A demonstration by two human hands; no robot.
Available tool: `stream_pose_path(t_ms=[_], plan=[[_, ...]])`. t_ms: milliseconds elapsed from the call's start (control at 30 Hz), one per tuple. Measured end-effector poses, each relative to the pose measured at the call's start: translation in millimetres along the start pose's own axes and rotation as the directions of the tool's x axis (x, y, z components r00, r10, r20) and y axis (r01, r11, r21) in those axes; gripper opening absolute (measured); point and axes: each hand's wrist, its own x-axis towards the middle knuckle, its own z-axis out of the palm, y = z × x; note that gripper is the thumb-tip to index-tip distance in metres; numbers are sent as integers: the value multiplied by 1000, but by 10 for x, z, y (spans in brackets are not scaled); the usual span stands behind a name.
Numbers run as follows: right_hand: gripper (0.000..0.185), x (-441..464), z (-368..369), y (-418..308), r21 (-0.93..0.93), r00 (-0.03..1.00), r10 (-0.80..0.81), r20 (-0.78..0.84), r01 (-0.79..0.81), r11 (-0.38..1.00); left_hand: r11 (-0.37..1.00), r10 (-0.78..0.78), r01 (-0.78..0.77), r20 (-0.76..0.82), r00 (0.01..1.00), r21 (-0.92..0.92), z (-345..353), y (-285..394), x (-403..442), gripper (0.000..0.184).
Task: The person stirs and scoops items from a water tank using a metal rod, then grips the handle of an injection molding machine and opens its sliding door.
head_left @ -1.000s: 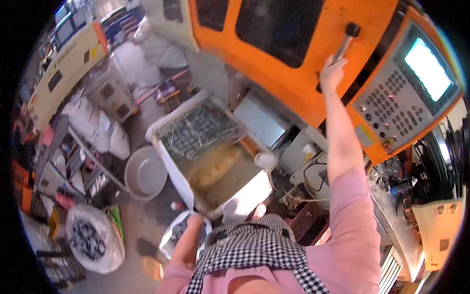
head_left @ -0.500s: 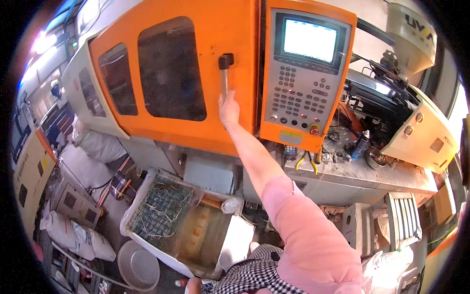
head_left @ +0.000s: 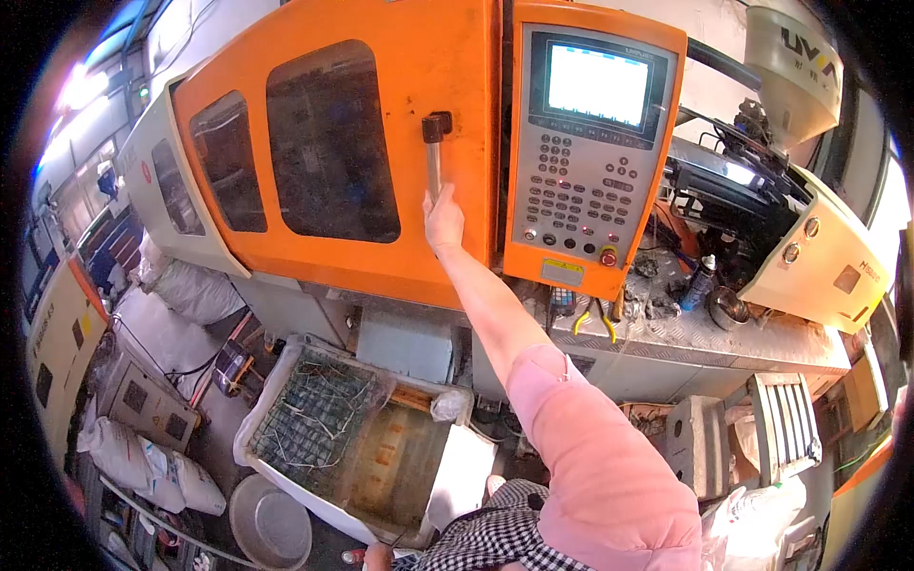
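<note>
My right hand (head_left: 444,221) is wrapped round the lower part of a metal door handle (head_left: 434,157) on the orange machine door (head_left: 419,76). The door is closed, with dark windows (head_left: 333,138) to the left of the handle. Right of my hand stands a control panel (head_left: 586,181) with a lit screen (head_left: 598,84) and rows of buttons. At the bottom edge only a small part of my left hand or arm (head_left: 378,556) shows, and its fingers cannot be made out.
Below the door is a white tub (head_left: 333,502) of water with dark gridded parts. A round basin (head_left: 270,521) and sacks (head_left: 152,464) lie at the lower left. Yellow-handled pliers (head_left: 595,322), a spray can (head_left: 699,284) and a metal bowl (head_left: 727,306) are at the right.
The view has swung up and to the right since the earliest frame, bringing the machine upright. My right hand has stayed on the handle.
</note>
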Motion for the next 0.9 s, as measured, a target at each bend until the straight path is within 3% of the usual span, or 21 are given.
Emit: stream_pose_path(t_ms=[900], plan=[[27,-6,-5,24,-8,1000,6,26,-6,1000,999,-32,32,-7,999,-23,-97,56,27,29]])
